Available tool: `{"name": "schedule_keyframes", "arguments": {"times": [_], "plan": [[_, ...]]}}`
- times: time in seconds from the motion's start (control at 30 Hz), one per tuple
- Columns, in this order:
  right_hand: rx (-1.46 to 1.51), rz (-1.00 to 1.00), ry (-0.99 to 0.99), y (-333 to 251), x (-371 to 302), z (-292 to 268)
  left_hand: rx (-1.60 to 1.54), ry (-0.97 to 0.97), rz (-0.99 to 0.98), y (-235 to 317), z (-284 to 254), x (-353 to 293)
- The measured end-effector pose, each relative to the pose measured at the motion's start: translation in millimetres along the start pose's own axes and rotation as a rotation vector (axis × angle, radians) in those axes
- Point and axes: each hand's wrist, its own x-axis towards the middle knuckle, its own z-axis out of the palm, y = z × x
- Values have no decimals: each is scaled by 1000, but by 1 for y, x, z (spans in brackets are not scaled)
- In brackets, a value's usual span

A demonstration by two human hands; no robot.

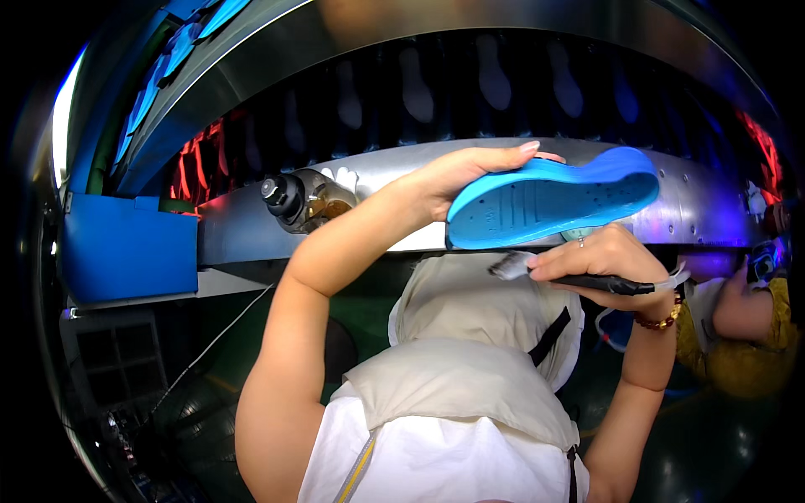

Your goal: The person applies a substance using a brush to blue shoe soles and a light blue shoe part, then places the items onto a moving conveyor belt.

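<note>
A bright blue shoe sole [549, 201] is held above the metal ledge, its hollow inner side with small holes turned toward me. My left hand [470, 178] grips it by the left end, thumb along the upper edge. Just below the sole, my right hand [599, 260] is closed around a brush [612, 285] with a dark handle. The pale, dark-tipped bristles [509, 266] point left, apart from the sole. A clear or whitish tube [677, 275] shows at the handle's rear end. Part of a pale green round thing [579, 234] shows between the sole and my right hand.
A metal ledge [394, 239] runs before me, with a black-capped brownish bottle [314, 201] beside my left forearm. Behind it, several sole-shaped pieces [495, 74] stand in a dark machine opening with red glow at both ends. A blue box [130, 247] is left; another person's arm [742, 310] is right.
</note>
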Motion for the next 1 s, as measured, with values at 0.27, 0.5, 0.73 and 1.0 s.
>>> {"name": "schedule_keyframes", "arguments": {"times": [0.27, 0.5, 0.73, 1.0], "plan": [[31, 17, -69, 16, -7, -13, 186, 127, -174, -3, -4, -6], [60, 95, 29, 39, -16, -24, 228, 114, -135, -4, -13, -6], [417, 304, 340, 28, -7, -5, -305, 63, 40, -27, -25, 2], [-270, 224, 1153, 94, -3, 29, -379, 102, 127, -41, -29, 9]]}}
